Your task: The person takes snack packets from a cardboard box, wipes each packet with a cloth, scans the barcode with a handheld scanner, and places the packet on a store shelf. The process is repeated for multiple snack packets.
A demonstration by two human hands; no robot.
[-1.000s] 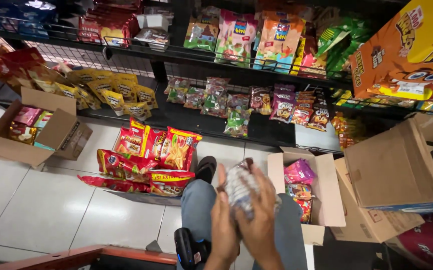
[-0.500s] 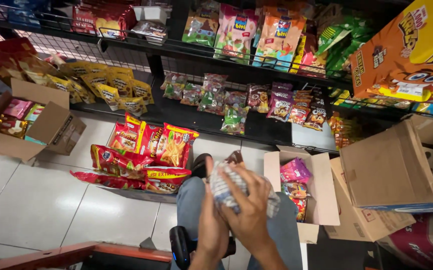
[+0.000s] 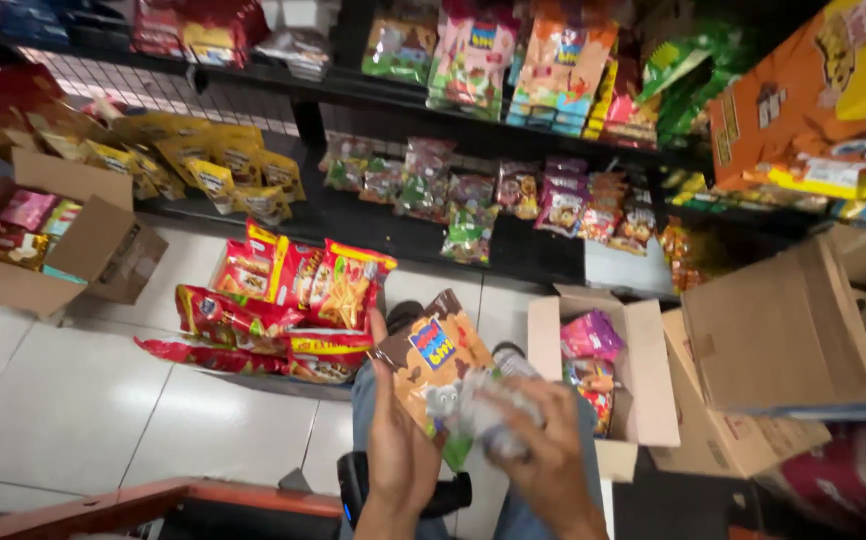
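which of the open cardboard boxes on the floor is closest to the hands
The white-walled open box holding pink snack packs, just beside the right hand. The brown box with packets sits far off to the left.

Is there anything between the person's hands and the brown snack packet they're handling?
Nothing visible. The left hand holds the brown snack packet from its left side, and the right hand touches crinkled clear wrapping lying over the packet's lower right. Whether that wrapping is part of the packet is too blurred to tell.
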